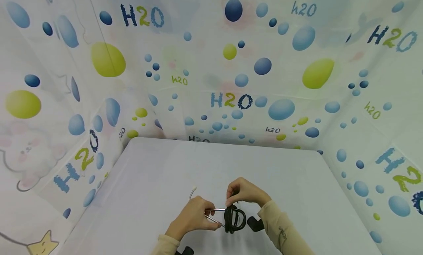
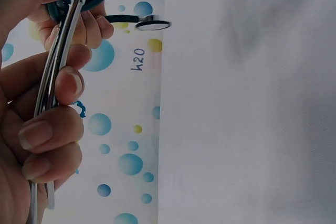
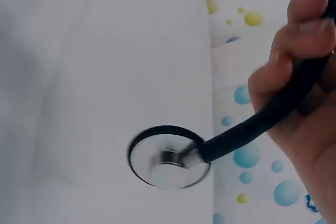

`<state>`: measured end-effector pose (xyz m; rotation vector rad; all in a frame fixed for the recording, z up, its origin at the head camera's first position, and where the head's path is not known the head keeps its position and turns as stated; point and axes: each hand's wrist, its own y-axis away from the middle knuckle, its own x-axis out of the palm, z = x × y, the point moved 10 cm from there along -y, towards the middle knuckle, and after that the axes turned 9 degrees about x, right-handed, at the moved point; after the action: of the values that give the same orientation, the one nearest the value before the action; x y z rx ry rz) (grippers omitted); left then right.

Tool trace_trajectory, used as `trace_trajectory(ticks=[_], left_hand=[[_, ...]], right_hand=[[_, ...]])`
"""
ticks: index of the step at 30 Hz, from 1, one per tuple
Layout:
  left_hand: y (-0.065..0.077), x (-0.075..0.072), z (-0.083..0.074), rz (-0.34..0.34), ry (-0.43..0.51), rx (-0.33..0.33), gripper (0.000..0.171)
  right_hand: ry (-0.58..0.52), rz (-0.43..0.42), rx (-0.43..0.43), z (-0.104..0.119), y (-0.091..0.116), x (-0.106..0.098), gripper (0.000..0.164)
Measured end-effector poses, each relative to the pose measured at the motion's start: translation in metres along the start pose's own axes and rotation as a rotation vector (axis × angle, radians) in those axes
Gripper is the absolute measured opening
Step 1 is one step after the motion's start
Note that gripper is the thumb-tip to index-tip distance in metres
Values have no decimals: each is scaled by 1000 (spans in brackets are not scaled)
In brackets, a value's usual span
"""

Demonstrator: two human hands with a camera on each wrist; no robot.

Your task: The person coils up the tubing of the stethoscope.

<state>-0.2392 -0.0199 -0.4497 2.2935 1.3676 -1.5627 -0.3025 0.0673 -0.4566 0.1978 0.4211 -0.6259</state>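
A stethoscope with its black tubing [image 1: 228, 219] wound into a bundle hangs between the two hands above the white table. The left hand [image 1: 197, 214] grips the metal ear tubes [image 2: 63, 51], its fingers curled round them in the left wrist view. One pale ear tip [image 1: 194, 188] sticks out beyond that hand. At the top of the coil is the right hand [image 1: 244, 190], gripping the tubing. From its fingers a length of tube [image 3: 262, 121] runs out to the round chest piece [image 3: 170, 157], which hangs free in the right wrist view.
The white table [image 1: 158, 170] spreads out beyond and around the hands. Behind and beside it hangs a curtain [image 1: 205, 64] printed with bubbles and H2O. A black device [image 1: 255, 223] sits by the right wrist, another [image 1: 186, 250] by the left.
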Motion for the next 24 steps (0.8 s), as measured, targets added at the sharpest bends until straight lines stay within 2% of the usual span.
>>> trace_trajectory(ticks=[3, 8, 13, 16, 21, 24], left_hand=[[0, -3, -1, -45, 0, 25, 26], [1, -6, 0, -99, 34, 42, 22], [6, -14, 6, -160, 152, 36, 20], [10, -23, 9, -216, 207, 47, 20], [12, -32, 14, -260, 213, 41, 20], [12, -37, 19, -295, 214, 16, 20]], right_hand=[[-32, -30, -35, -7, 2, -7, 10], [-21, -137, -18, -6, 8, -18, 9], [12, -209, -16, 2, 17, -16, 15], [8, -248, -23, -10, 22, -14, 17], [-42, -277, -34, -31, 23, -7, 18], [-32, -298, -17, -29, 24, -4, 18]])
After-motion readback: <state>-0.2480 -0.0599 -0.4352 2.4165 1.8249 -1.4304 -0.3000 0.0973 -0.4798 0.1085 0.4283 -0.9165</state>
